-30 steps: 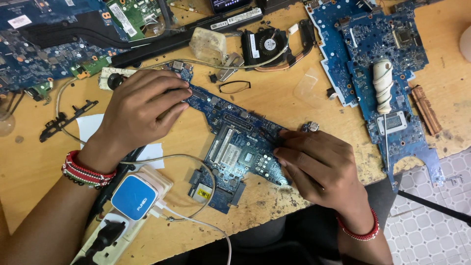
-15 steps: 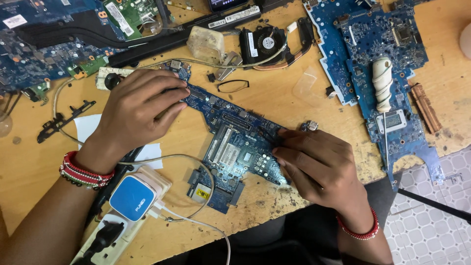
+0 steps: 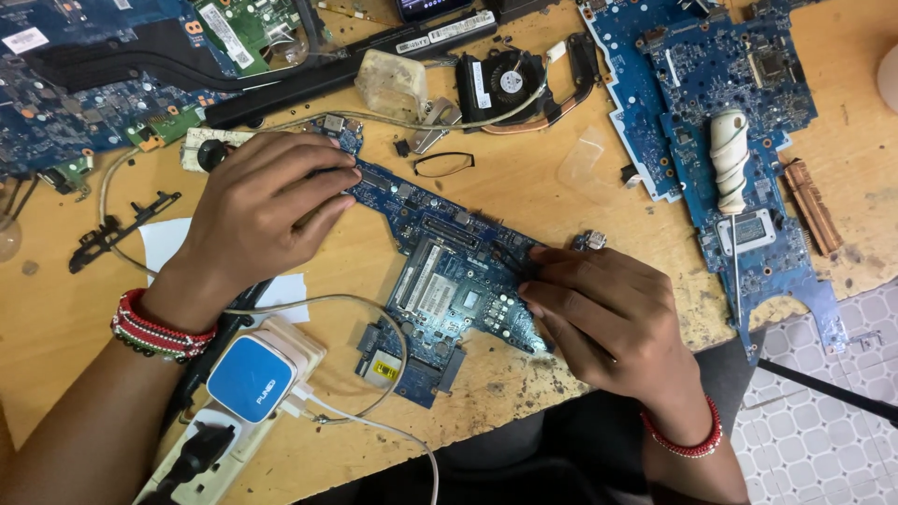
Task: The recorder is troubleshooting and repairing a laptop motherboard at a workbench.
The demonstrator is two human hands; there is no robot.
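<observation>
Blue circuit board (image 3: 440, 281) lying diagonally, upper-left to lower-right; left hand (image 3: 257, 210) pressing its upper end, fingers together; right hand (image 3: 608, 318) equally near, fingertips bunched on its right edge.

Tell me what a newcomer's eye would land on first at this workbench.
First, the two hands pressed on the blue circuit board in the middle of the wooden table: the left hand on its upper end, the right hand on its right edge. Next, the blue-and-white charger plugged in at bottom left, and the white-wrapped screwdriver lying on another blue board at upper right.
</observation>
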